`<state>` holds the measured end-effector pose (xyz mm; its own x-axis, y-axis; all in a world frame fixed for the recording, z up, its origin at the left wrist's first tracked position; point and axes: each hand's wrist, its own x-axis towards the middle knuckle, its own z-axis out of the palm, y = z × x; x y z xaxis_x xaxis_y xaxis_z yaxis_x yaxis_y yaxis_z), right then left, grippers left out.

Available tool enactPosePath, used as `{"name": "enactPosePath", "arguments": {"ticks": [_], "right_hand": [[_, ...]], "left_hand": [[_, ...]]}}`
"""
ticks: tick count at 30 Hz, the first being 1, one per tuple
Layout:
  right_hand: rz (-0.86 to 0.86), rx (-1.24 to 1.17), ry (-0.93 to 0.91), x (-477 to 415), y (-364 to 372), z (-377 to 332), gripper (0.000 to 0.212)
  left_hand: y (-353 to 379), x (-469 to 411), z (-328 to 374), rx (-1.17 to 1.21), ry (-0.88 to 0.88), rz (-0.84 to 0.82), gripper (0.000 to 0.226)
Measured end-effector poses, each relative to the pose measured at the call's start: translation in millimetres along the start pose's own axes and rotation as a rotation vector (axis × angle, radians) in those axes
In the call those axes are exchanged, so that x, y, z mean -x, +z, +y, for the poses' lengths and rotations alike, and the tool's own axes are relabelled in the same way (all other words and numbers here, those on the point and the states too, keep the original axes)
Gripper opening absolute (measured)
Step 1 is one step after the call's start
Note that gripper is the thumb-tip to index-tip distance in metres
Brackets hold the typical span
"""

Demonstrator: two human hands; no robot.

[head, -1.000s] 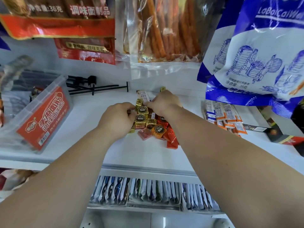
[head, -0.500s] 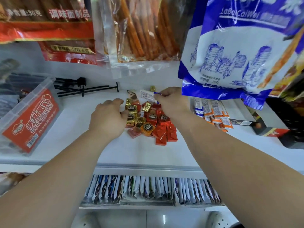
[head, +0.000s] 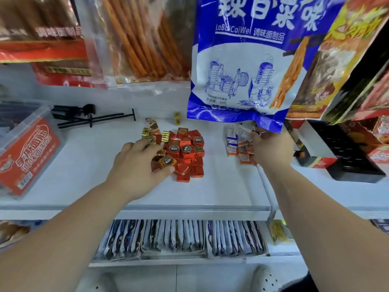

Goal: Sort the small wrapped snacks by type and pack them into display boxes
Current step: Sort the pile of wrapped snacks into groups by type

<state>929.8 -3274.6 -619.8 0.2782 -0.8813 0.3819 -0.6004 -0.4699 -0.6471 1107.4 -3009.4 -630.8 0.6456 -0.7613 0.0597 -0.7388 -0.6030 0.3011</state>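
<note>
A heap of small square foil-wrapped snacks, red (head: 187, 152) and gold (head: 149, 136), lies on the white shelf (head: 221, 186). My left hand (head: 136, 165) rests on the heap's left side with its fingers spread over the gold and brown pieces. My right hand (head: 271, 146) pinches a small white wrapped snack (head: 242, 130) above a pile of white-and-orange stick packets (head: 237, 147) to the right. A black and red display box (head: 336, 154) stands at the far right. One gold piece (head: 177, 118) and a brown-and-white packet (head: 152, 124) lie behind the heap.
A clear lidded box with a red label (head: 27, 152) sits at the left. Black metal hooks (head: 90, 116) lie at the back. Large snack bags, one of them blue and white (head: 242, 66), hang low over the shelf. Rows of packets (head: 183, 237) fill the shelf below.
My right hand has carried a white wrapped snack from the heap rightward to the pile of stick packets. My left hand has settled flatter on the heap. The view has shifted right.
</note>
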Motion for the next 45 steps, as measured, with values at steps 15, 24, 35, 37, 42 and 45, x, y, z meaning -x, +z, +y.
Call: {"name": "enactPosePath", "arguments": {"ticks": [15,24,35,37,42,45], "right_hand": [[-0.343,-0.169,-0.368,37.0,34.5,-60.0,0.046],[-0.668,0.021,-0.211,67.2,97.5,-84.7,0.071],[-0.713,0.119,-0.306,93.6,126.2,-133.6,0.065],[-0.7,0.08,-0.293,99.0,134.5,-148.2,0.065],[-0.771,-0.085,-0.262,103.9,143.5,-159.4,0.067],[-0.743,-0.039,-0.387,102.9,131.7,-150.8,0.072]], "left_hand": [[11.6,4.2,-11.0,0.132,-0.072,-0.014,0.127],[12.9,-12.3,-27.4,0.219,-0.104,-0.065,0.133],[-1.8,-13.8,-87.3,0.249,-0.102,-0.031,0.109],[-4.5,-12.7,-103.4,0.275,-0.127,-0.015,0.11],[-12.1,-6.5,-124.1,0.383,-0.176,0.031,0.1],[-17.0,-2.9,-124.9,0.39,-0.153,0.078,0.072]]}}
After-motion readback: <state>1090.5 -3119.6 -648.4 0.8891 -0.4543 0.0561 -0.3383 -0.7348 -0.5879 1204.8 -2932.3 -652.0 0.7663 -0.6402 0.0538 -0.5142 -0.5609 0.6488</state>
